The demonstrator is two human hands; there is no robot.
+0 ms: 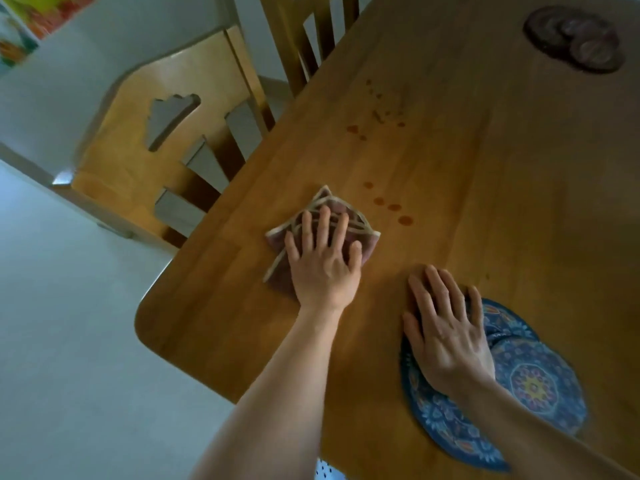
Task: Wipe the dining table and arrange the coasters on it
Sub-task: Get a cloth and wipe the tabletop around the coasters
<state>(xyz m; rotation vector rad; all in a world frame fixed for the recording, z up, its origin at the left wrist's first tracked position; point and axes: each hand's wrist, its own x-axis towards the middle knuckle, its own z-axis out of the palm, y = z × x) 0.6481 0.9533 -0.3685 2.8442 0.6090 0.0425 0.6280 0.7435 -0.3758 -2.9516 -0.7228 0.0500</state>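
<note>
My left hand [320, 258] presses flat, fingers spread, on a folded reddish cloth with pale edging [349, 216] near the left edge of the wooden dining table [485, 188]. My right hand [445, 329] rests flat, fingers straight, partly on the table and partly on a stack of blue patterned round coasters [533, 382] at the near right. Reddish-brown spots [394, 207] dot the wood just right of the cloth, and more spots [377, 114] lie farther away. A second, dark group of round coasters [575, 39] lies at the far right.
Two wooden chairs stand at the table's left side: one with a cut-out back [162, 150], another with slats [304, 36] farther on. Pale floor [69, 341] lies left of the table's rounded near corner [149, 317].
</note>
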